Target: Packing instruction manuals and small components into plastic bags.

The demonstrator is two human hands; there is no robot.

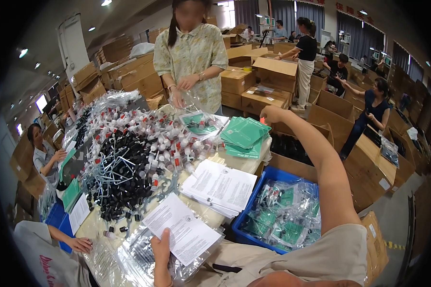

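Left hand (161,246) low at the near edge of the desk (234,160), thumb pressed on top of a white printed leaflet (182,228) — fingers hidden underneath, pinching it. The leaflet lies tilted over clear plastic bags (129,258) at the desk's near edge. Right hand (272,114) stretched far out, arm long across the view, fingers curled down just over the stack of green cards (244,136) at the far right of the desk — touching or just above, cannot tell, nor whether they grip anything. Between the two, a stack of white leaflets (220,185). Left of that, a heap of black caps (122,167) and white pump sprayers (165,138). Beside the desk on the right, a blue crate (250,210) of bagged kits. Across the desk, another person in a floral shirt (192,52) handles a clear bag (194,103).
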